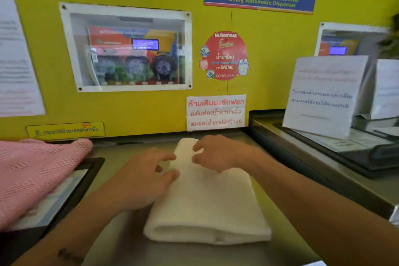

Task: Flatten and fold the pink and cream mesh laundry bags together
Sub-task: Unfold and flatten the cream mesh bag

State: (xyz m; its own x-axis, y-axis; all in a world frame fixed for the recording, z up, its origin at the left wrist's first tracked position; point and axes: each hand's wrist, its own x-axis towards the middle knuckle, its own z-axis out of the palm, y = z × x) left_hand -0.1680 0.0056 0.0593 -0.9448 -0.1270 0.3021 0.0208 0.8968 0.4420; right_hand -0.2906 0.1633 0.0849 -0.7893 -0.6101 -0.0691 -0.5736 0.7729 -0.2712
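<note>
1. Step in hand (judgement): flattening the cream mesh bag (pixel 207 205). It lies already folded on the grey tabletop (pixel 121 157), in front of the person, with a rounded fold edge nearest the camera and a narrower far end toward the yellow wall (pixel 151 110).

2. Left hand (pixel 144 176): fingers spread and lightly bent, tips touching the left edge of the cream bag about halfway to its far end. No grip visible; it reads as a pressing or smoothing contact.

3. Right hand (pixel 218 153): on top of the bag's far end, fingers bent with tips down on the fabric. It may be pinching a little mesh; motion blur prevents certainty. Treated as pressing, not gripping.

4. Pink mesh bag (pixel 32 170): apart from the cream one, at the left, draped over a dark-framed panel (pixel 86 179) set in the tabletop. It looks loose, not yet flattened, and neither hand touches it.

5. Orientation: the cream bag's long axis runs from the person toward the wall, tilted slightly left at the far end. The pink bag's axis cannot be judged; much of it is out of frame.

6. Next move (judgement): bring the pink bag over, spread it flat, and align it with the cream bag so both fold as one. Mesh is limp; expect edges to creep.
</note>
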